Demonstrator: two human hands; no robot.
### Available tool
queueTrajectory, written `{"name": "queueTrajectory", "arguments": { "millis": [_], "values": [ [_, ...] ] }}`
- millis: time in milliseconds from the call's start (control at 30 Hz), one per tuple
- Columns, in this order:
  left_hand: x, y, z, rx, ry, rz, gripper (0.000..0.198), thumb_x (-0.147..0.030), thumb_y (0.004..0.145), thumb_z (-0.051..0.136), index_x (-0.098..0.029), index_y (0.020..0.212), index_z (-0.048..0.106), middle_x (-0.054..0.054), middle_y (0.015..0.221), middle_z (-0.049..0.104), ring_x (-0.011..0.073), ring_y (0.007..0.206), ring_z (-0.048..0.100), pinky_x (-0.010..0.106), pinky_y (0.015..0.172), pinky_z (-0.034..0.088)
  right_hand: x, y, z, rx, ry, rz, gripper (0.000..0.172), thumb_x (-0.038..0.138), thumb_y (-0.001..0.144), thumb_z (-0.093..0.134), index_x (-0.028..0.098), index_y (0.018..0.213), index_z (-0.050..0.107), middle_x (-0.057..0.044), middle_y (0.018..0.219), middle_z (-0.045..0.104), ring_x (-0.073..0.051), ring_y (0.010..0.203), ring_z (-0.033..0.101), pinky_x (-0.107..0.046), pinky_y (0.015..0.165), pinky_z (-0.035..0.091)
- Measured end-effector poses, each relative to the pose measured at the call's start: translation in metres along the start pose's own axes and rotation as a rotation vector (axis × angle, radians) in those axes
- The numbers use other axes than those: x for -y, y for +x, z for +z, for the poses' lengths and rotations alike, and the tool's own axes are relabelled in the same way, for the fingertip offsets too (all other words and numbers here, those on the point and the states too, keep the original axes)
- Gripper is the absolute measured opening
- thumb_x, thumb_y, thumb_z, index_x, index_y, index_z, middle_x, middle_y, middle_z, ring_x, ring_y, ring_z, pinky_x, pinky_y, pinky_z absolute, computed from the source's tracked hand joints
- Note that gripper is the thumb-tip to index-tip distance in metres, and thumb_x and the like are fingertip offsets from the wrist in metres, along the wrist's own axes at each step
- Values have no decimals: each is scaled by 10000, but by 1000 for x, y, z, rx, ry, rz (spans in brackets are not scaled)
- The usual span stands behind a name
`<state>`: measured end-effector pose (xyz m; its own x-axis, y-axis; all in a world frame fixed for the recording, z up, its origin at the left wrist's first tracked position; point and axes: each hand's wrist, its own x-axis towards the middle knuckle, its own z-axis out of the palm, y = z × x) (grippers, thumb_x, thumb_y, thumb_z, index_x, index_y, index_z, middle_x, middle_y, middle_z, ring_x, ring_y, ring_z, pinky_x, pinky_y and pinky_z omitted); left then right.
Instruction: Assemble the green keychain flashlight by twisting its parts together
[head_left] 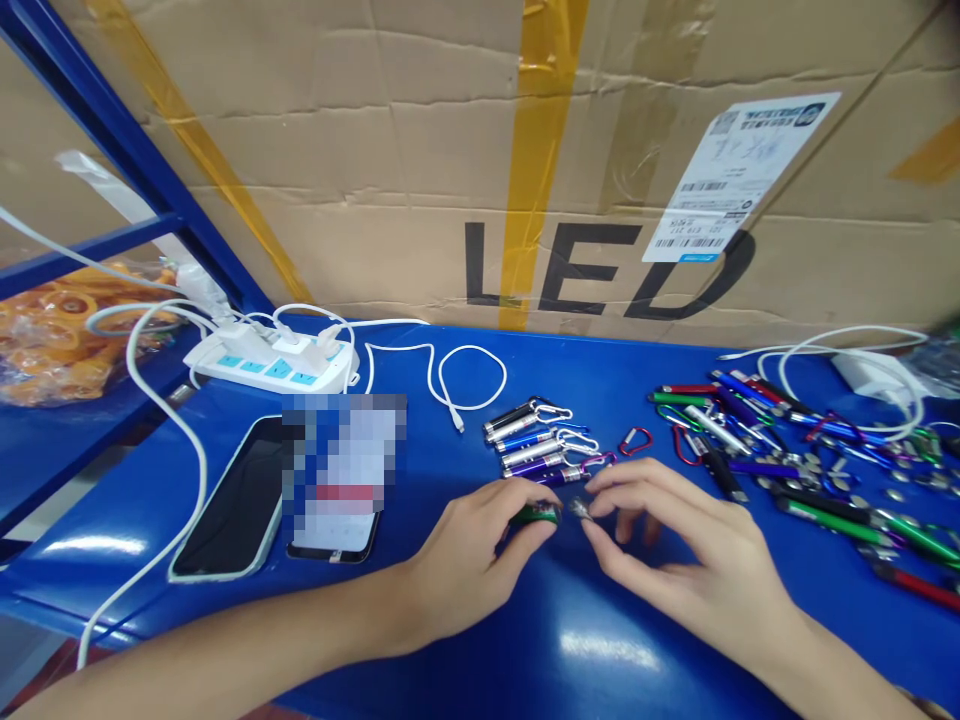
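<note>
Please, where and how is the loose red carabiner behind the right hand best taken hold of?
Probably pinch the red carabiner across its long sides, from above: its narrow loop lies flat on the blue table, apart from other pieces. The right hand is nearest, but holds a small silver piece.

A box [420, 150] stands behind the surface [517, 640]. On its left, two phones [232, 505] lie side by side before a power strip [255, 372]. A cable [457, 422] lies between the strip and a row of penlights [531, 454] near the middle. Right of the row lies a clip [627, 437]; farther right spreads a heap of penlights [765, 468].
</note>
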<state>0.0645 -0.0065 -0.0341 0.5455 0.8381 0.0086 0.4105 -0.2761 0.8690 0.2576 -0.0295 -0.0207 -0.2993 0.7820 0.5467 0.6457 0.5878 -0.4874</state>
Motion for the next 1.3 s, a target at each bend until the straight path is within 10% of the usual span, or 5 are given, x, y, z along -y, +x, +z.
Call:
{"name": "queueTrajectory", "arguments": {
  "millis": [867, 1300],
  "values": [
    [4, -21, 11, 101, -87, 164, 126, -211, 856, 410, -233, 929, 511, -42, 862, 629, 76, 735, 578, 152, 640, 387, -23, 6, 19, 150, 1, -21, 53, 181, 785, 587, 157, 809, 547, 5, 731, 593, -22, 462, 498, -141, 441, 386],
    [5, -11, 9, 52, -190, -91, 182, -359, 878, 377, -269, 942, 521, -54, 775, 574, 62, 612, 464, 161, 565, 310, 0, 7, 25, 30, 341, 215, 77, 141, 740, 571, 137, 736, 494, 5, 593, 537, -47, 418, 468, -154, 390, 419]
  ]
}}
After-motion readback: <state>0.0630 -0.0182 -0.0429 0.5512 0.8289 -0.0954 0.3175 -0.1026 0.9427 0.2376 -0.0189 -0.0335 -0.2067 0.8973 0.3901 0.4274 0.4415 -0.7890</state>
